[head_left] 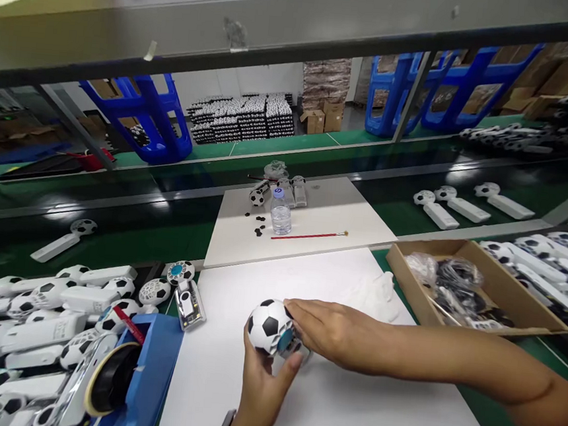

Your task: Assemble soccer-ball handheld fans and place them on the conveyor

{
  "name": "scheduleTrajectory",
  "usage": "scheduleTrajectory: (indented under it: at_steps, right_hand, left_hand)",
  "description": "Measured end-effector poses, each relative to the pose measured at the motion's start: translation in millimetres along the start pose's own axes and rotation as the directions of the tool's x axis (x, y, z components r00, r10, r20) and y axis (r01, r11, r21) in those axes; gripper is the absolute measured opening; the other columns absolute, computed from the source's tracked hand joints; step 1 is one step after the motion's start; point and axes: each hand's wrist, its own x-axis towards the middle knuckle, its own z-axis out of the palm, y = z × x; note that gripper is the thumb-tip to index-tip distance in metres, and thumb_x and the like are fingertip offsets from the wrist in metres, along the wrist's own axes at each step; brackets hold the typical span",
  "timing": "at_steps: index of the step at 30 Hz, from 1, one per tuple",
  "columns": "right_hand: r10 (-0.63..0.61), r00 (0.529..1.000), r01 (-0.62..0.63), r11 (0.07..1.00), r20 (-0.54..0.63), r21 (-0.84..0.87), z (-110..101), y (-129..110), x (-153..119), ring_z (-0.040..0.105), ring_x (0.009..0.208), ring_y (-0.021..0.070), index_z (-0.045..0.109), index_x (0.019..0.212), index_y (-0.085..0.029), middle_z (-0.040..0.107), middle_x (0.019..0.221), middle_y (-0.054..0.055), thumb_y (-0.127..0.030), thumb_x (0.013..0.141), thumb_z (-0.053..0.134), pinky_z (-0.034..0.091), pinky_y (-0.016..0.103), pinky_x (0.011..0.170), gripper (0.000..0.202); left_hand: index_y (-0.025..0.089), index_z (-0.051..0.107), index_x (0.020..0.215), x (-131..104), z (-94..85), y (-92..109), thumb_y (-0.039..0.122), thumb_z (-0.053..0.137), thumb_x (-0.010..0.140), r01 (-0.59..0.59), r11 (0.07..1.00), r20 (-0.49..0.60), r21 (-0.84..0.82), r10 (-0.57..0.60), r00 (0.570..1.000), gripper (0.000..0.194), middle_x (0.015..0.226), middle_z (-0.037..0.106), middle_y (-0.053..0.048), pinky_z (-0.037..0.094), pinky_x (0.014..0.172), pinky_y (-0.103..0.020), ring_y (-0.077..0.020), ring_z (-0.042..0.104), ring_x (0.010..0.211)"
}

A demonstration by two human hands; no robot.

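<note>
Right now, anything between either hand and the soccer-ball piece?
Nothing visible: the left hand holds the soccer-ball piece from below, and the right hand is against its right side. The water bottle and red-handled brush are farther back on the white board, apart from both hands.

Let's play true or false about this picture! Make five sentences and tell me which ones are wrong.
1. The left hand and right hand both touch the soccer-ball gadget. True.
2. The bottle is lying down. False: the bottle stands upright.
3. The red-handled brush lies on the white board. True.
4. The cardboard box is closed. False: the cardboard box is open, with things inside.
5. The blue bin is left of both hands. True.
</note>
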Motion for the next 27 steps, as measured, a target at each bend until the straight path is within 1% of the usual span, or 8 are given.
scheduleTrajectory:
  at_steps: [4,9,12,15,18,20,23,27]
  right_hand:
    - [0.089,0.996,-0.090,0.996,0.025,0.021,12,0,-3,0.065,0.080,0.0207,0.053,0.109,0.003,0.066,0.088,0.018,-0.011,0.093,0.039,0.059,0.030,0.070,0.025]
    - [0.127,0.991,-0.127,0.992,-0.052,0.004,27,0,-8,0.063,0.068,0.0175,0.055,0.105,-0.001,0.066,0.080,0.013,-0.014,0.094,0.036,0.057,0.028,0.060,0.026]
    - [0.165,0.986,-0.165,0.986,-0.013,0.022,29,1,-11,0.061,0.060,0.0161,0.057,0.101,-0.003,0.065,0.073,0.009,-0.016,0.096,0.034,0.055,0.027,0.053,0.027]
    - [0.157,0.987,-0.156,0.987,-0.017,0.045,23,0,-15,0.062,0.060,0.0164,0.058,0.103,-0.004,0.067,0.073,0.009,-0.015,0.095,0.039,0.054,0.027,0.052,0.023]
    - [0.133,0.987,-0.123,0.987,-0.087,0.105,13,-9,-21,0.065,0.063,0.0178,0.055,0.113,-0.002,0.069,0.075,0.011,-0.010,0.092,0.043,0.055,0.029,0.054,0.025]
    - [0.205,0.970,-0.166,0.952,-0.131,0.259,8,-20,-28,0.067,0.066,0.0161,0.057,0.116,-0.004,0.071,0.079,0.011,-0.008,0.091,0.046,0.057,0.026,0.058,0.027]
    - [0.463,0.883,-0.347,0.754,-0.078,0.558,10,-42,-42,0.069,0.066,0.0120,0.065,0.111,-0.014,0.072,0.079,0.007,-0.009,0.088,0.054,0.057,0.018,0.061,0.026]
    - [0.755,0.651,-0.545,0.398,0.074,0.738,28,-76,-60,0.067,0.057,0.0111,0.070,0.106,-0.020,0.071,0.072,0.003,-0.012,0.086,0.057,0.057,0.018,0.055,0.026]
  left_hand:
    - [0.021,0.044,0.128,4,-3.4,5,0.063,0.069,0.062,0.005,0.972,0.075,-0.234,0.013,0.997,0.083,0.130,0.052,-0.012,0.036,0.104,-0.037,-0.0298,0.046,0.123]
    - [0.021,0.050,0.122,8,-4.3,7,0.048,0.065,0.075,0.184,0.933,0.092,-0.309,-0.163,0.982,0.057,0.119,0.060,-0.009,0.038,0.103,-0.039,-0.0268,0.049,0.120]
    - [0.021,0.048,0.122,6,-3.4,3,0.044,0.065,0.076,0.190,0.935,0.080,-0.298,-0.174,0.981,0.054,0.118,0.061,-0.008,0.037,0.102,-0.039,-0.0253,0.052,0.117]
    - [0.021,0.049,0.122,1,-7.4,4,0.048,0.066,0.073,0.164,0.962,0.096,-0.218,-0.146,0.985,0.059,0.122,0.059,-0.009,0.036,0.103,-0.038,-0.0262,0.052,0.117]
    - [0.019,0.054,0.116,-2,-20.8,14,0.047,0.071,0.067,0.138,0.990,0.128,0.032,-0.141,0.982,0.060,0.119,0.061,-0.009,0.039,0.100,-0.036,-0.0272,0.053,0.115]
    - [0.019,0.056,0.113,-6,-34.2,23,0.046,0.073,0.065,0.116,0.971,0.138,0.208,-0.147,0.979,0.058,0.113,0.064,-0.008,0.044,0.093,-0.032,-0.0264,0.056,0.110]
    - [0.021,0.055,0.112,-18,-55.5,30,0.045,0.073,0.063,0.138,0.953,0.169,0.270,-0.188,0.968,0.058,0.113,0.064,-0.009,0.048,0.086,-0.032,-0.0266,0.060,0.102]
    - [0.025,0.050,0.113,-41,-75.0,21,0.045,0.077,0.057,0.249,0.958,0.245,0.143,-0.278,0.929,0.065,0.130,0.053,-0.013,0.053,0.080,-0.037,-0.0280,0.065,0.091]
